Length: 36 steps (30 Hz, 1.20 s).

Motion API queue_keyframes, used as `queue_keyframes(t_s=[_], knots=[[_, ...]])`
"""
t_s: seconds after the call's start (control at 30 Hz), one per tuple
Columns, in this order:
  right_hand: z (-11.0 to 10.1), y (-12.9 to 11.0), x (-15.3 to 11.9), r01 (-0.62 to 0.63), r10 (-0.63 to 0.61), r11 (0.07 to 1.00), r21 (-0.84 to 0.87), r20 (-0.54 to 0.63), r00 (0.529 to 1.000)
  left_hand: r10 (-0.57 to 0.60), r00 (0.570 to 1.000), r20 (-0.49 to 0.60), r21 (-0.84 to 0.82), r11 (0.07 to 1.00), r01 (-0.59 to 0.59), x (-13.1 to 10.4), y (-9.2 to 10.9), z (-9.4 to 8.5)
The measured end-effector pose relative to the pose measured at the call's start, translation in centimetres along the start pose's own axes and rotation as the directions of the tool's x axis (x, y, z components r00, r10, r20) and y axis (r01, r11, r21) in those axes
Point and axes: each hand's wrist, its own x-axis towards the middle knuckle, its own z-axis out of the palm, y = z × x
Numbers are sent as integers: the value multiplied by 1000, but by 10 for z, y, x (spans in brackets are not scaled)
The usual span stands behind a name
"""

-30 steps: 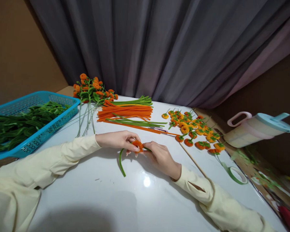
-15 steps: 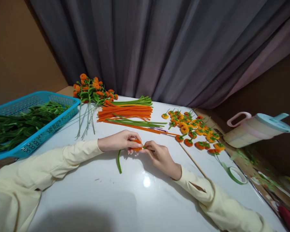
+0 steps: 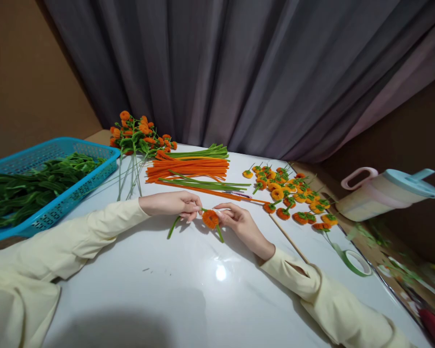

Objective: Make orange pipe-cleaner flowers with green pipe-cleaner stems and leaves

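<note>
Between my two hands is an orange pipe-cleaner flower (image 3: 210, 219), its round face turned toward me. My right hand (image 3: 241, 223) pinches the flower at its right side. A green pipe cleaner (image 3: 173, 227) runs behind the flower; one end hangs below my left hand and the other sticks out under the flower. The fingers of my left hand (image 3: 184, 205) are closed on the green pipe cleaner, just left of the flower. Behind my hands lie orange pipe cleaners (image 3: 188, 169) and several green pipe cleaners (image 3: 206, 183).
A blue basket (image 3: 68, 203) with green leaves stands at left. Stemmed orange flowers (image 3: 145, 128) lie at the back. Several small flower heads (image 3: 277, 193) cover the right side, near a wooden stick (image 3: 288, 238), green tape (image 3: 358, 263) and a tumbler (image 3: 384, 193).
The flower has turned to face me and moved from my left hand's fingers to my right hand's. My left hand has shifted left along the green pipe cleaner.
</note>
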Motion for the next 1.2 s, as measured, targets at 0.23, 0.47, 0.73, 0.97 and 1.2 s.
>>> queue_keyframes(t_s=[0.23, 0.47, 0.73, 0.97, 1.2], knots=[[5, -1, -1, -75, 74, 996, 42, 36, 997, 2, 1000, -11, 72, 997, -1, 0, 2, 10], [4, -1, -2, -71, 69, 997, 29, 44, 997, 26, 999, 28, 258, 966, -32, -2, -2, 12], [4, 1, -2, -61, 61, 998, 0, 103, 993, -63, 997, 42, 12, 998, 62, 1, 3, 19], [5, -1, -2, -79, 62, 990, 120, 138, 988, 8, 999, -45, -43, 999, -10, 6, -3, 20], [5, -3, -3, -85, 68, 993, 81, 190, 979, -12, 999, -37, -78, 997, 9, 7, 0, 22]])
